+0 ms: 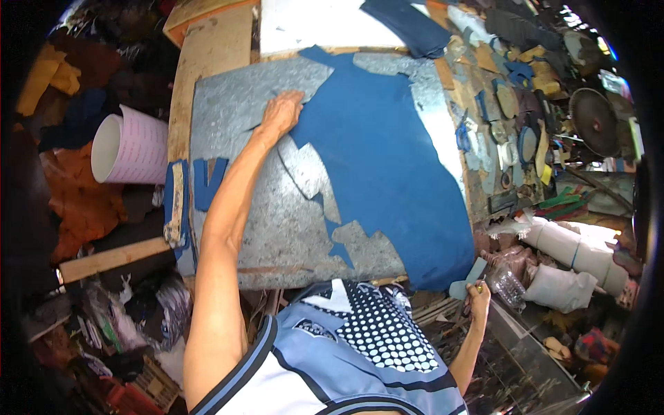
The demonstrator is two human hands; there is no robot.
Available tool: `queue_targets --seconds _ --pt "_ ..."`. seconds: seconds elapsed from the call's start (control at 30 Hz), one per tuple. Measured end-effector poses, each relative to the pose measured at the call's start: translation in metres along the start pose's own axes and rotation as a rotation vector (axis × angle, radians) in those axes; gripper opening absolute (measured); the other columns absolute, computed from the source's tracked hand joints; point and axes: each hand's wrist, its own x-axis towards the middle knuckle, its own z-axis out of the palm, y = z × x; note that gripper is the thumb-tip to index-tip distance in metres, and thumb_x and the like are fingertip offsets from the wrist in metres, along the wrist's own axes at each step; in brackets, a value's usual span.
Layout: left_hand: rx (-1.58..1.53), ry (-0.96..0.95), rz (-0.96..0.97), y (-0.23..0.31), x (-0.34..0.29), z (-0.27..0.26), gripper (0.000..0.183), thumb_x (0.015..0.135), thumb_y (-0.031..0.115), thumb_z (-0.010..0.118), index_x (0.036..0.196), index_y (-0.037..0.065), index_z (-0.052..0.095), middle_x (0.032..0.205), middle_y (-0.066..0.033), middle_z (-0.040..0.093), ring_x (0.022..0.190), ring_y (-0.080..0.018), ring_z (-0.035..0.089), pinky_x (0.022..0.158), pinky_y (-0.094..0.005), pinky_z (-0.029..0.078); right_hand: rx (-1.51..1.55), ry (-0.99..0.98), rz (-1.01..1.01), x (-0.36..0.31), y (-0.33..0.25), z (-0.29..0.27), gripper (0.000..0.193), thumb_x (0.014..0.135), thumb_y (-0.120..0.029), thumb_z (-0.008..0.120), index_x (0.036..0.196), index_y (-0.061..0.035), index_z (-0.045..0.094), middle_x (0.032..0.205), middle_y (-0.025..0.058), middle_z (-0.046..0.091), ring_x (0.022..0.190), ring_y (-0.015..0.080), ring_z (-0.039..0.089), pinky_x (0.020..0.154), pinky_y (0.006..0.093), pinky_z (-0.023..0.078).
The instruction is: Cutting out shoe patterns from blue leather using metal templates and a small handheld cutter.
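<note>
A large irregular sheet of blue leather lies across a worn grey metal-topped table, with notches cut from its left and lower edges. My left hand reaches over the table to the sheet's upper left edge. Its fingers are bent and closed at that edge. Low on the right, just off the table's near corner, my right hand is closed around a flat grey angled template. A small light-coloured tip shows by its fingers, too small to name. Narrow blue scraps lie near the sheet's lower left edge.
Blue offcuts lie at the table's left edge, beside a white roll. A dark folded piece rests at the back. Templates and tools crowd the right side-bench. White rolls and a clear bottle are at lower right.
</note>
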Motion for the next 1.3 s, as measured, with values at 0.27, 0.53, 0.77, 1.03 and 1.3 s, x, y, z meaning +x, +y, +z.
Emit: queue_targets --seconds 0.27,0.53,0.77,1.03,1.3 --pt "-0.192 -0.068 -0.290 0.066 0.104 0.037 0.049 0.090 0.022 0.062 0.133 0.002 0.052 0.120 -0.0224 0.064 0.115 -0.0400 0.059 0.097 -0.0477 0.047 0.123 0.069 0.043 -0.009 0.000 0.004 0.013 0.087 -0.007 0.065 0.087 -0.0060 0.052 0.062 0.0001 0.046 0.042 0.0112 0.044 0.042 0.0269 0.037" --pt "-0.765 -0.420 -0.557 0.047 0.126 -0.018 0.044 0.083 0.035 0.073 0.102 -0.004 0.067 0.096 -0.0111 0.070 0.080 -0.0197 0.065 0.069 -0.0350 0.052 0.035 0.194 -0.077 -0.018 -0.031 -0.001 0.013 0.088 -0.010 0.065 0.089 -0.0051 0.053 0.067 0.0016 0.051 0.047 0.0085 0.047 0.037 0.0245 0.033" --pt "-1.364 -0.009 -0.496 0.084 -0.068 -0.190 0.031 0.090 0.024 0.066 0.106 -0.002 0.063 0.099 -0.0081 0.067 0.091 -0.0153 0.064 0.082 -0.0305 0.051 -0.406 0.146 -0.569 0.048 -0.203 -0.055 0.023 0.085 -0.017 0.063 0.093 0.0029 0.055 0.072 0.0125 0.052 0.067 0.0160 0.048 0.060 0.0366 0.042" --pt "-1.622 0.385 -0.817 0.228 -0.280 -0.150 0.037 0.094 0.024 0.059 0.119 -0.003 0.059 0.112 -0.0137 0.066 0.102 -0.0234 0.064 0.095 -0.0377 0.049 -0.857 0.526 -1.657 0.176 -0.575 0.098 0.036 0.087 -0.021 0.058 0.119 -0.0041 0.057 0.102 0.0245 0.065 0.099 0.0414 0.062 0.080 0.0484 0.050" --pt "-1.893 -0.364 -0.763 0.317 -0.256 0.004 0.058 0.103 0.034 0.047 0.149 0.002 0.030 0.135 -0.0194 0.056 0.117 -0.0281 0.058 0.099 -0.0377 0.045 -0.790 0.119 -1.819 0.051 -0.566 0.329 0.019 0.081 -0.017 0.058 0.095 -0.0042 0.060 0.093 0.0210 0.064 0.089 0.0394 0.064 0.076 0.0482 0.052"
